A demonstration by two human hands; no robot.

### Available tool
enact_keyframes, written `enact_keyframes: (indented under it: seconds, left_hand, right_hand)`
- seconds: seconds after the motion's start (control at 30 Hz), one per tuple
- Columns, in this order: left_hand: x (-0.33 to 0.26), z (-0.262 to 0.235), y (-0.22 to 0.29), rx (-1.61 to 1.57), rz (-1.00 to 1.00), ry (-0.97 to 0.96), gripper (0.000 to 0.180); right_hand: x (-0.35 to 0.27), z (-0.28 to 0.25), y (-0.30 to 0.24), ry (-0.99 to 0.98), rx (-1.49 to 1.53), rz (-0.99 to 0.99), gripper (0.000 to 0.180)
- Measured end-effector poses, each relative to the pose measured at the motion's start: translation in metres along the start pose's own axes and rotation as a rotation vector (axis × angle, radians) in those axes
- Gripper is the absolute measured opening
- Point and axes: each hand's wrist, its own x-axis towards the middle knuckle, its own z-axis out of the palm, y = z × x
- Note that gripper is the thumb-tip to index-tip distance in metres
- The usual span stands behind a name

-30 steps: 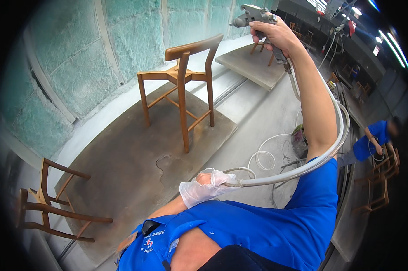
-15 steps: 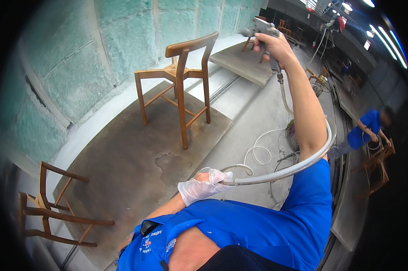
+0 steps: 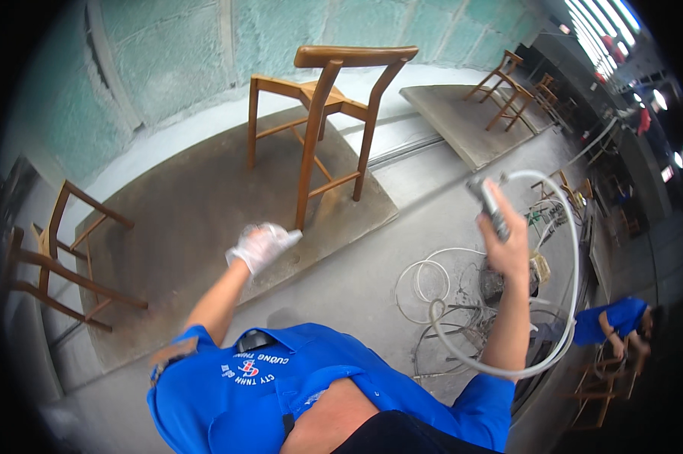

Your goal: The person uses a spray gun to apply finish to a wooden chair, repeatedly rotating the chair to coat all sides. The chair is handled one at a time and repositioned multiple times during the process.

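Observation:
My right hand point(image 3: 508, 238) is wrapped round a spray gun point(image 3: 493, 209), held up at the right. A pale hose point(image 3: 574, 265) loops from the gun down around my forearm. On my left hand point(image 3: 262, 246) is a thin clear plastic glove; its fingers reach out with nothing seen in them. That hand appears just beside the foot of a wooden chair frame point(image 3: 334, 98); I cannot tell whether they touch. The brown chair frame stands upright on a wide flat board point(image 3: 197, 189), its curved backrest toward me.
Another chair frame point(image 3: 65, 257) lies tipped over at the left. Coiled hoses point(image 3: 424, 280) spread over the floor beside a dark container point(image 3: 493, 286). More chairs point(image 3: 500, 79) stand on a farther board point(image 3: 447, 129). At the right, a person in blue point(image 3: 614, 318) handles another chair.
My right hand has come down and nearer with the spray gun. My left hand has let go of the hose and moved left and up, toward the chair.

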Motion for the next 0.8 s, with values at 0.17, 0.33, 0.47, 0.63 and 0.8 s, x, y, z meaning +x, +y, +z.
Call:
enact_keyframes:
  seconds: [0.17,0.33,0.47,0.63,0.8]
  left_hand:
    - [0.088,-0.085,-0.034,0.221,-0.067,0.289,0.059]
    - [0.236,-0.161,-0.095,0.301,-0.066,0.464,0.049]
    - [0.353,-0.22,-0.146,0.453,-0.123,0.469,0.047]
    - [0.447,-0.267,-0.176,0.622,-0.227,0.292,0.048]
    - [0.497,-0.277,-0.189,0.732,0.105,0.04,0.036]
  right_hand:
    - [-0.067,0.054,-0.001,-0.22,0.201,0.198,0.061]
    - [-0.11,0.098,-0.009,-0.309,0.219,0.488,0.06]
    - [-0.116,0.125,-0.014,-0.28,0.187,0.709,0.061]
    - [-0.107,0.157,-0.027,-0.267,0.219,1.048,0.063]
    - [-0.083,0.18,-0.033,-0.315,0.135,0.984,0.063]
